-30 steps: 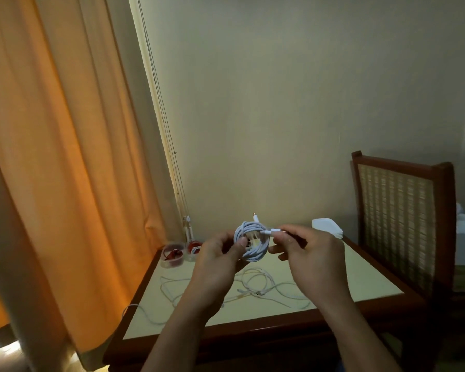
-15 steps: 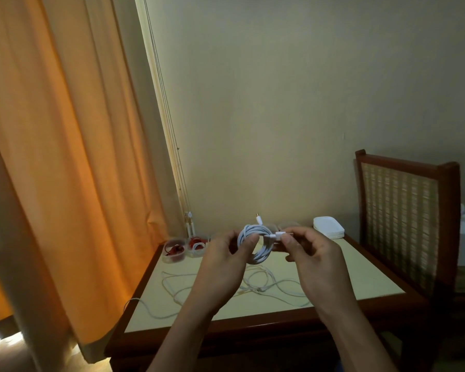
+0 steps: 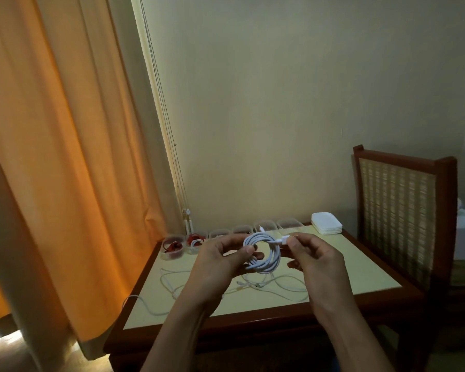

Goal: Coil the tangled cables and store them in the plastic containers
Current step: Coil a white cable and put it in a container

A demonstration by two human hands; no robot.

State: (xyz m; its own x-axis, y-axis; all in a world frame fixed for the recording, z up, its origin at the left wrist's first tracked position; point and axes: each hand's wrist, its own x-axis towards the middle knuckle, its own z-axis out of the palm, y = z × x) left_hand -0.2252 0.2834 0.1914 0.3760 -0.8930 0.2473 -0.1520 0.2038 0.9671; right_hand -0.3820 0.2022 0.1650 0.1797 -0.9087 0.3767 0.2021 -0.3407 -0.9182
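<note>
Both forearms are seen entering from the bottom edge. The left hand (image 3: 220,261) is curled round the left side of a coiled white cable (image 3: 269,260), with the thumb laid across the loops and the fingers behind them. The right hand (image 3: 322,260) is closed in a pinch: a white plug end (image 3: 281,240) at the coil's upper right is held between thumb and forefinger, and the other fingers are curled under. The coil is held upright in the air above the table, between the two hands. A second small connector (image 3: 262,229) is seen sticking up from the coil's top.

Below the hands a wooden-framed table (image 3: 253,318) with a pale yellow top is seen. Loose white cables (image 3: 287,287) are spread tangled over its middle, and one strand (image 3: 137,300) is hung over the left edge.

At the far edge a row of clear plastic containers is lined up. Red cable is held in the leftmost container (image 3: 172,247), red and white cable in the next container (image 3: 195,240). What the other containers (image 3: 265,225) hold cannot be told. A stack of white lids (image 3: 326,224) is set at the row's right end.

A wooden chair with a woven back (image 3: 397,210) is placed at the table's right. An orange curtain (image 3: 51,157) is hung at the left, blind cords (image 3: 169,146) beside it, and a plain wall (image 3: 279,103) behind.
</note>
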